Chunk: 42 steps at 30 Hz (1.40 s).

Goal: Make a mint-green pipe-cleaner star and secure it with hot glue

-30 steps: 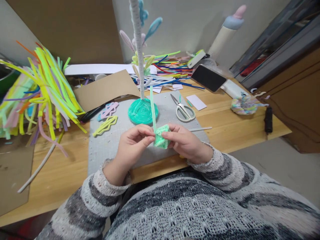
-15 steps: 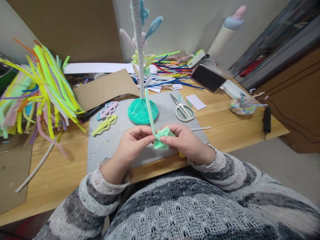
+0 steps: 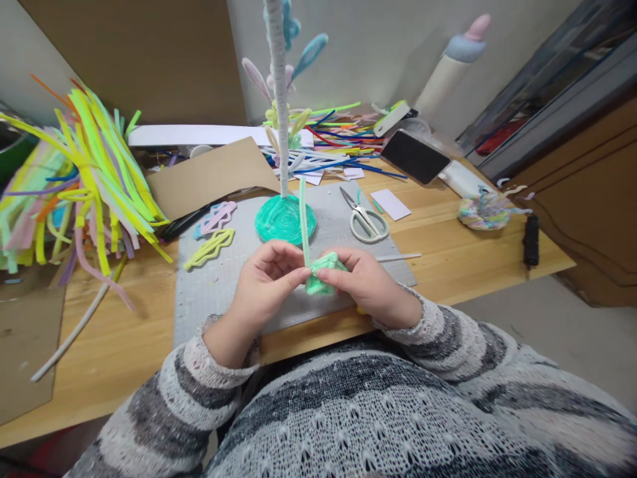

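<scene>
Between my two hands, close to the table's front edge, is a folded bundle of mint-green pipe cleaner (image 3: pixel 322 283). My right hand (image 3: pixel 371 282) pinches it from the right, thumb on top. On the other side my left hand (image 3: pixel 271 279) pinches its left edge, where a straight pipe cleaner end (image 3: pixel 304 219) sticks up. Just beyond my hands stands a white-wrapped stem (image 3: pixel 280 99) on a round turquoise base (image 3: pixel 283 220), with pastel loops attached. A bit of something yellow shows beneath my right hand, mostly hidden.
Scissors (image 3: pixel 367 222) lie on the grey mat (image 3: pixel 239 292), with yellow zigzag pieces (image 3: pixel 212 249) at its left. A big bundle of pipe cleaners (image 3: pixel 94 179) fills the left side. A phone (image 3: pixel 415 156) and a black-handled tool (image 3: pixel 531 240) lie to the right.
The upright pipe cleaner end has swung slightly right and stands straighter. My left hand's fingers have lifted and curled a little. The bundle stays held between both hands.
</scene>
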Tool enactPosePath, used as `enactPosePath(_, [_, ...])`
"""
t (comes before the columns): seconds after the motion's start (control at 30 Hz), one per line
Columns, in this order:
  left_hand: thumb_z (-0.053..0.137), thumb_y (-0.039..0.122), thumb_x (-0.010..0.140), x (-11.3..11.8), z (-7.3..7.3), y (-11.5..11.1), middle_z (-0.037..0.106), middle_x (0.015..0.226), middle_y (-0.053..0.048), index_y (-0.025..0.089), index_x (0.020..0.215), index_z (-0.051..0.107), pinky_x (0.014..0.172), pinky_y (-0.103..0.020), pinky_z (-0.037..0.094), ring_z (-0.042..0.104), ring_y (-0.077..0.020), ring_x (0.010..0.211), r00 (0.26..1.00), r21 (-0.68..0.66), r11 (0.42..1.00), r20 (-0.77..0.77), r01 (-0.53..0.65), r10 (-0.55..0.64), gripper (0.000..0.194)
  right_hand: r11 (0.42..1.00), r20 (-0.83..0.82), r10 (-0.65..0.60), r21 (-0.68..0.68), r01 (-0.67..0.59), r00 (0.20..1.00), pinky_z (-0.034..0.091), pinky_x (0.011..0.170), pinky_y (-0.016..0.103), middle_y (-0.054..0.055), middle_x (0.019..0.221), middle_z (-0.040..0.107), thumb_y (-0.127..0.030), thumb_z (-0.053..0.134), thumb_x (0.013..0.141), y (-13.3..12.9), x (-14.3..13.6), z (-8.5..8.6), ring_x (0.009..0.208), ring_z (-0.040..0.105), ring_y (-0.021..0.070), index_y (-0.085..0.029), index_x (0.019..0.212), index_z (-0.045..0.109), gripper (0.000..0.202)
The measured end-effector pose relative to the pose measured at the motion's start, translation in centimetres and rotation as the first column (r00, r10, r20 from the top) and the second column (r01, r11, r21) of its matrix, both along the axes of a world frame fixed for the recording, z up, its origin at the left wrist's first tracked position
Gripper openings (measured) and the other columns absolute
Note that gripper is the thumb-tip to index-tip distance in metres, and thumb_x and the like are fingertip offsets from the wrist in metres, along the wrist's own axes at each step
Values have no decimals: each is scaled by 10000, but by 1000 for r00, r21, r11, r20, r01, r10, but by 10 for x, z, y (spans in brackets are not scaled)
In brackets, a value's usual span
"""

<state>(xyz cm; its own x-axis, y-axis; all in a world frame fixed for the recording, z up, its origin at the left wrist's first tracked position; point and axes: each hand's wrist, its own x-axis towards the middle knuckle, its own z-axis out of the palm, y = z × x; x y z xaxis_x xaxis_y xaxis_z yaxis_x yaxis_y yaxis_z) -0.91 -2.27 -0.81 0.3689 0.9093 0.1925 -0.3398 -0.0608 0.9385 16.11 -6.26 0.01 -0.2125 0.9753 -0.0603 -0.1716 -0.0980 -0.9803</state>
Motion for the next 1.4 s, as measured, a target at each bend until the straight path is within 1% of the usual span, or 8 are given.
enactPosePath(0.17, [797,110,694,-1,-1,0,668,757,-1,237,860,761,596,-180,520,619,-92,690,998,195,979,-11,-55,59,212,997,-99,13,-69,-20,995,428,622,218,-39,710,646,-305,756,774,0,0,-4,609,521,73,-184,809,700,138])
enactPosePath(0.27, [795,129,703,-3,-1,0,669,802,-21,265,879,785,603,-199,518,616,-106,722,995,248,967,-57,-60,76,223,997,-140,28,-64,-37,990,440,654,220,-41,726,656,-307,760,776,0,0,-6,632,539,74,-194,818,711,129])
enactPosePath(0.4, [809,172,704,-4,-2,1,671,838,-29,296,908,791,658,-224,524,620,-119,766,996,201,979,-79,-24,40,239,996,-132,45,-64,-54,990,434,660,219,-40,738,652,-307,766,776,0,2,-7,648,540,76,-194,814,711,131])
enactPosePath(0.6, [815,242,714,-4,-4,3,657,850,-31,308,897,798,727,-232,515,608,-117,815,991,85,988,-36,130,-128,195,996,-104,82,-16,-84,991,406,648,224,-42,722,623,-322,763,778,-2,3,-5,651,507,83,-187,801,705,148])
enactPosePath(0.77, [809,288,724,-4,-4,2,662,838,-40,317,868,801,740,-277,515,604,-136,811,986,59,985,-58,161,-158,148,995,-90,98,9,-98,991,400,652,228,-38,726,612,-321,750,792,-2,4,-5,675,509,91,-193,796,704,136])
enactPosePath(1.2, [730,270,807,-3,-2,0,655,838,-35,313,906,792,790,-316,497,600,-149,818,985,228,964,-137,133,-104,125,996,-136,67,-41,-73,988,422,649,221,-40,743,636,-333,760,777,-2,3,-11,657,530,79,-205,843,711,152])
enactPosePath(1.3, [672,308,859,-4,-5,1,662,871,-40,293,974,778,773,-293,497,593,-139,809,986,155,981,-138,114,-93,157,994,-143,28,-104,-44,989,404,569,196,-36,709,611,-400,748,785,1,1,-12,610,514,72,-191,827,689,221])
enactPosePath(1.4, [630,386,883,-3,-6,3,652,860,-26,272,1115,719,677,-247,496,573,-109,714,996,-62,994,-14,90,-91,274,982,-237,9,-181,-53,971,401,494,190,-14,708,617,-458,698,811,5,-2,-10,572,512,81,-182,845,674,280])
